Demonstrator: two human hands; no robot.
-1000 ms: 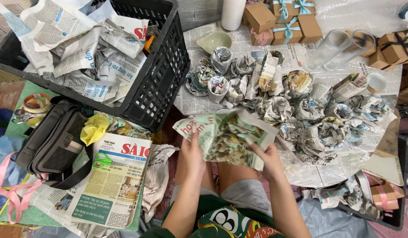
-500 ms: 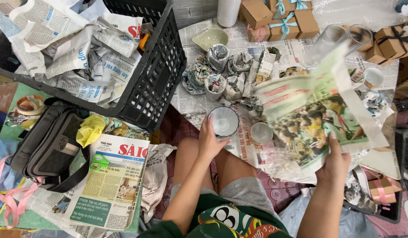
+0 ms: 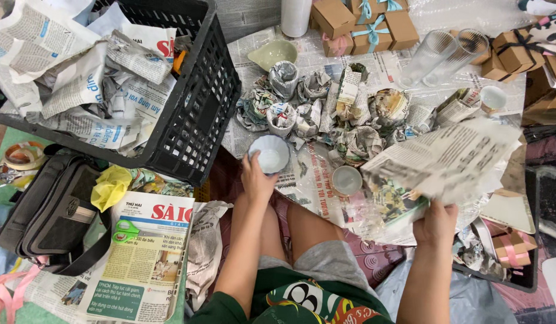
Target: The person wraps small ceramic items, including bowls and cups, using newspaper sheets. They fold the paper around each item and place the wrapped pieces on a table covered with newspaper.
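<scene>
Your floor (image 3: 374,264) is spread with newspaper sheets (image 3: 317,189); on it sit a black crate (image 3: 197,120), a dark bag (image 3: 53,213), paper-wrapped cups (image 3: 326,105), and cardboard boxes (image 3: 362,24).

Pale blue cup (image 3: 272,154), blk crate (image 3: 200,114), green scissors (image 3: 125,230).

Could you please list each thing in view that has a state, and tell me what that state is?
Left hand: fingers on the pale cup's rim.
Pale cup: upright, unwrapped, empty.
Right hand: gripping the newspaper sheets.
Newspaper sheets: held up, spread open.
Small grey cup: upright, unwrapped.
Black crate: full of crumpled newspaper.
Green scissors: closed, lying flat.
Two clear glasses: lying on their sides.
</scene>
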